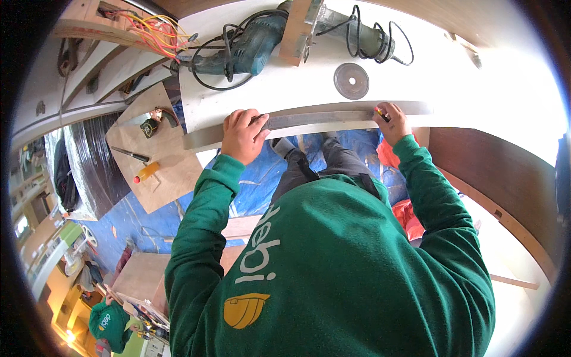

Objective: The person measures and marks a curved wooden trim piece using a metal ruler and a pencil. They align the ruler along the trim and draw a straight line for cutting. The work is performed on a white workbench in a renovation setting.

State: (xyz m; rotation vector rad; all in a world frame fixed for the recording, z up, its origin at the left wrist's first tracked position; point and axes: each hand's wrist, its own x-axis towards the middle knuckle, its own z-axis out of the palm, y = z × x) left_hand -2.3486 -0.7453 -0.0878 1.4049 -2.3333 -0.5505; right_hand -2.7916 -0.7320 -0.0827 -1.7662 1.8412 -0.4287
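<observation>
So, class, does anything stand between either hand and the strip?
Nothing visible does. The left hand is on the strip; the right hand is at its right part, holding a small yellow item. The disc lies beyond the strip, apart from both hands.

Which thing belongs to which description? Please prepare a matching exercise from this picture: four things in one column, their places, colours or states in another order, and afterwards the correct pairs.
Things
1. long grey strip
2. round disc
3. small bottle
4. bundle of wires

Descriptions
A. red-capped, on the wooden board
B. orange, red and yellow, at the upper left of the picture
C. beneath the left hand and the right hand
D. flat on the white surface, with a hole in its middle

Pairs: 1-C, 2-D, 3-A, 4-B
</observation>
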